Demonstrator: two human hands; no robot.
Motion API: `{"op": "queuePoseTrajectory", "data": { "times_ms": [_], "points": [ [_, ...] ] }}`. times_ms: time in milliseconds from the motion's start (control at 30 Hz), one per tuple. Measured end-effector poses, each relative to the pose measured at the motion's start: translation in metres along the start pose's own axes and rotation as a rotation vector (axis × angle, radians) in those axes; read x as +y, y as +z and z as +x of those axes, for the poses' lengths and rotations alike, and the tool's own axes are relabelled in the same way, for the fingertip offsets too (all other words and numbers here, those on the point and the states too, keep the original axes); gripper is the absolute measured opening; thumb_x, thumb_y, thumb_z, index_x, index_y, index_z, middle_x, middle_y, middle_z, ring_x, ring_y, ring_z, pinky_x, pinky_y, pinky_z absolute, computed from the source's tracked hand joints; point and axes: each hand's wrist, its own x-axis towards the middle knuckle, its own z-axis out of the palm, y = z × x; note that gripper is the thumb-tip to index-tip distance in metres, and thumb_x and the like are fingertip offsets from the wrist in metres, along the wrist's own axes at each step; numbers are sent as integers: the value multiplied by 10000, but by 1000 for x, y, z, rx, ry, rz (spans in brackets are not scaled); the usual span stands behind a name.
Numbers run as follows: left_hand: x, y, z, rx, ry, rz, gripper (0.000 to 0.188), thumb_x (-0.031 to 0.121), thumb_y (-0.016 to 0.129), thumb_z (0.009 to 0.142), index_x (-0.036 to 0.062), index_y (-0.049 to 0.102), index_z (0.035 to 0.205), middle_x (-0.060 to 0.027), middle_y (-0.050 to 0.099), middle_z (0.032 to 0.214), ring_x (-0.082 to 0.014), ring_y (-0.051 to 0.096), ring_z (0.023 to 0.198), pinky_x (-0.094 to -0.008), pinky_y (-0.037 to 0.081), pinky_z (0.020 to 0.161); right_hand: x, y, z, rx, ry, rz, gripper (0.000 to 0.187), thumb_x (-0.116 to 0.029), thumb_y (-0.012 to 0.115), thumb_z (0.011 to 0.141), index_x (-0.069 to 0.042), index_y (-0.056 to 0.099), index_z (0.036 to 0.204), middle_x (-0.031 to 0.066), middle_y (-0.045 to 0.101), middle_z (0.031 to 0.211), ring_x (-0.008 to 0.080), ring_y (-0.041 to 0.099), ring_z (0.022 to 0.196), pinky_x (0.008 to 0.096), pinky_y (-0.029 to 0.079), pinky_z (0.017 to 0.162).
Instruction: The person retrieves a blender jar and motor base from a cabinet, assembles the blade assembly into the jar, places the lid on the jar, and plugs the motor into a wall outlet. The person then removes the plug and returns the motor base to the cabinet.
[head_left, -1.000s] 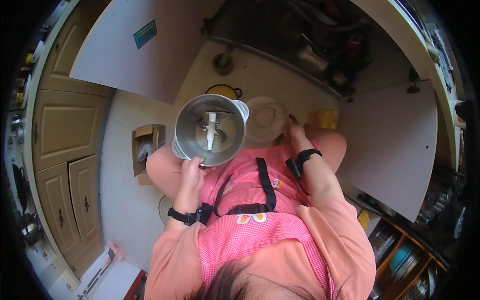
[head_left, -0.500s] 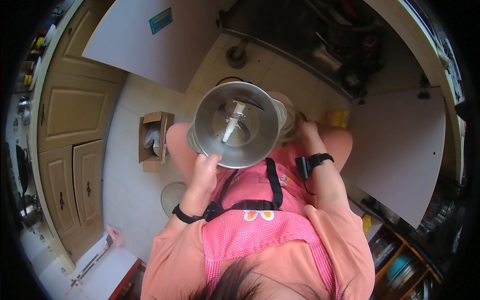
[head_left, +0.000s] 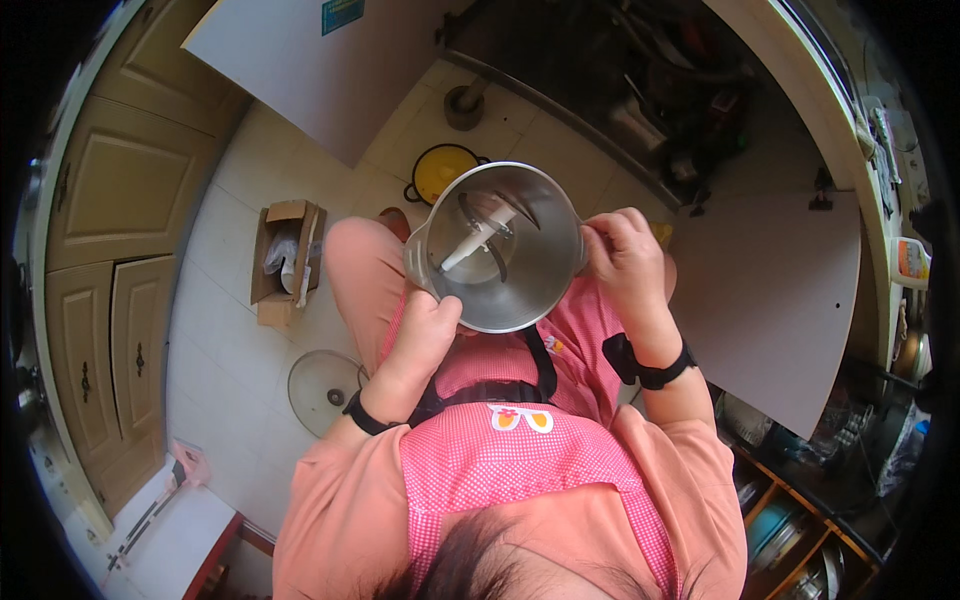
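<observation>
A steel food processor bowl (head_left: 535, 290) is held above my lap, its mouth tilted up toward me. Inside it lies a blade assembly (head_left: 480, 240) with a white shaft and dark curved blades. My left hand (head_left: 425, 330) grips the near-left rim, thumb over the edge. On the opposite side, my right hand (head_left: 628, 255) has its fingers closed on the bowl's right edge by the handle. The bowl's underside is hidden.
Left on the tiled floor are an open cardboard box (head_left: 262, 272) and a glass lid (head_left: 312, 395). Beyond the bowl stand a yellow pot (head_left: 440, 172) and a grey round vessel (head_left: 464, 108). Open cabinet doors (head_left: 300, 70) flank the dark cabinet ahead.
My right hand has come up from beside a round, see-through item on the right to the bowl's right edge. That item is no longer visible. My left hand keeps its grip.
</observation>
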Motion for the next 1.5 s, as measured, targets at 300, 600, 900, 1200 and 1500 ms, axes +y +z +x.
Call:
{"op": "queuePoseTrajectory", "data": {
  "times_ms": [300,600,900,1200,1500],
  "points": [
    [-11,0,5,-19,65,56,437,-29,418,782,-62,429,1217,-152,565,1059,-226,588,909,-304,501,752,-24,42,2,-265,-153,-331,277,-316,701,759,-58,613,807,103,562,815,290,619,691,377,515,584],
    [-20,1,16,48,452,297,509,-18,476,712,-56,426,1217,-218,501,1175,-375,482,1099,-379,365,985,-20,65,1,-268,-200,-427,211,-234,682,748,-54,574,764,99,541,790,297,604,657,392,501,564],
    [-23,1,17,57,444,345,533,-12,488,709,-29,420,1238,-223,490,1191,-384,455,1122,-404,344,1001,-17,66,-2,-187,-234,-438,127,-142,647,736,-62,551,716,97,533,753,293,594,634,387,491,545],
    [-26,-4,22,6,378,307,559,-13,495,713,-28,383,1260,-216,488,1195,-369,447,1155,-393,342,1013,-9,31,4,-111,-194,-276,97,-136,648,768,-64,591,741,92,553,755,301,588,657,375,494,564],
    [-30,-3,23,20,313,196,521,-12,511,713,-42,391,1220,-215,515,1142,-356,489,1097,-380,371,984,6,2,16,-256,135,103,105,-94,659,765,6,628,772,127,559,747,291,566,691,349,454,615]
  ]
}}
